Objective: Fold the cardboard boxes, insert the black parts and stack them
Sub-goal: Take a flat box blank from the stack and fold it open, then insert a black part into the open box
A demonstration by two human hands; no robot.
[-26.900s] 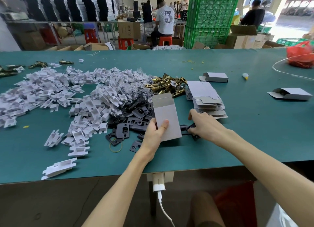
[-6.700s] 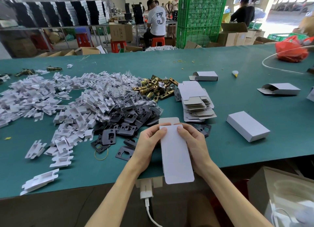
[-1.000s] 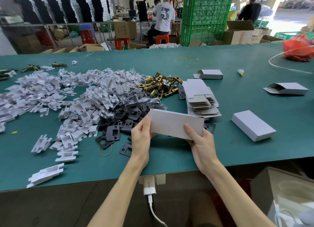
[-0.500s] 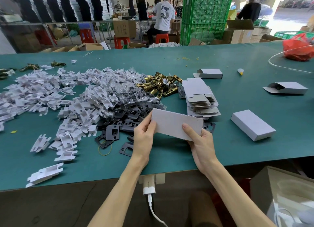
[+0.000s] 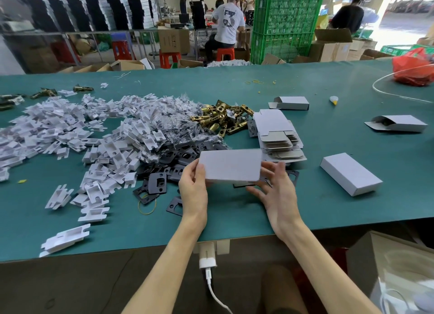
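While left hand [image 5: 193,191] pinches white box [image 5: 231,165], right hand [image 5: 277,191] open, fingers spread beside it

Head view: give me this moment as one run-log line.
step: folding box | left hand: holds white box | right hand: open at box's right end | finished box: on table, right | stack: not begun

Box [image 5: 231,165] now level, up a bit; right hand [image 5: 277,191] fingers splayed, off its edge.
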